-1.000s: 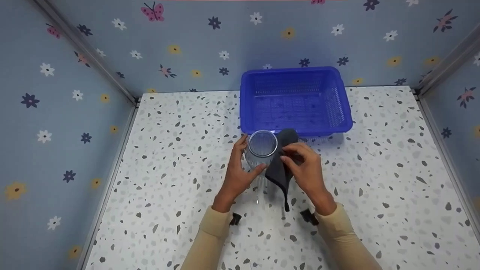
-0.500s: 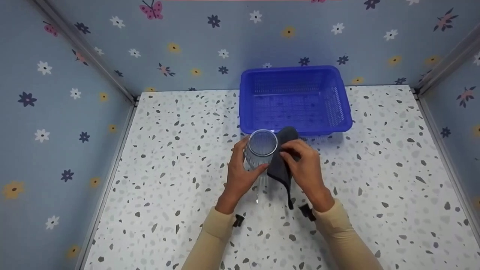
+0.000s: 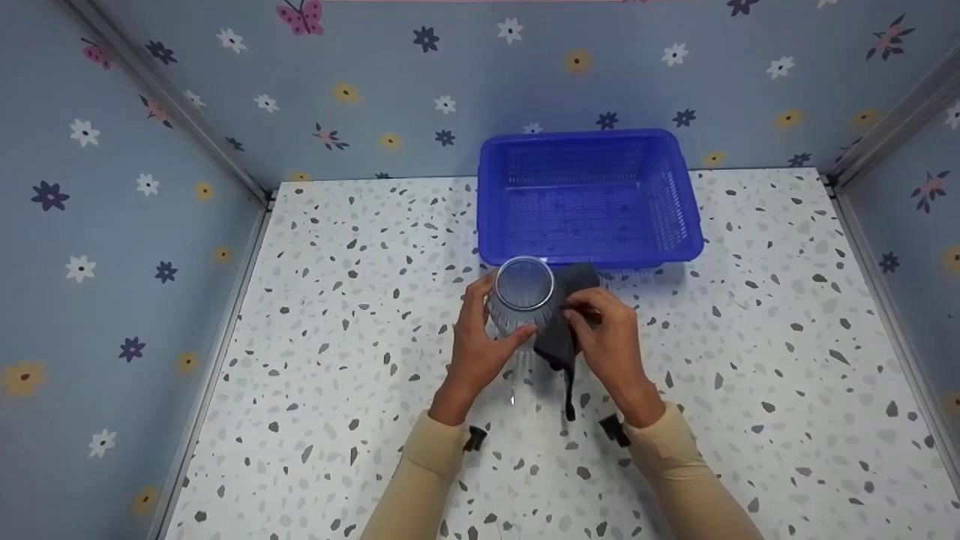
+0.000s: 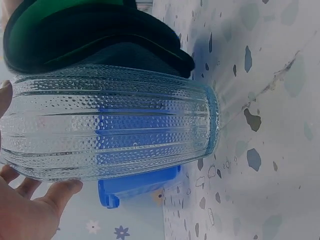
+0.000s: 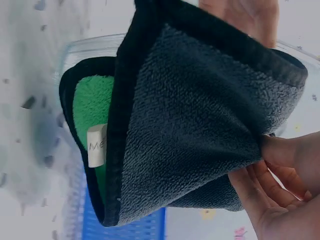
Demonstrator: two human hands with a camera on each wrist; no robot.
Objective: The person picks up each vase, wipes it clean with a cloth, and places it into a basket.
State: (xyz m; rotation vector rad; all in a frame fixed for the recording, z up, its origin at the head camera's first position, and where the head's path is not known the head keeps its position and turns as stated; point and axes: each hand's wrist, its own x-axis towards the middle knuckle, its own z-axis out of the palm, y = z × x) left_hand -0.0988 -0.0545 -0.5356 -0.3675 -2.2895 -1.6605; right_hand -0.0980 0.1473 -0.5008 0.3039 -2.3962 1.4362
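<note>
Left hand gripped the clear ribbed glass vessel, apparently steadying it while the right hand pinched a green-backed dark-grey cloth against its side.

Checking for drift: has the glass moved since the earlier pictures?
No: in the head view, the glass keeps its place against the blue basket, with no clear shift either way.

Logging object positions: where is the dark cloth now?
In the head view, the dark cloth is pinched by the right hand, just right of the glass vessel, on the near side of the blue basket.
</note>
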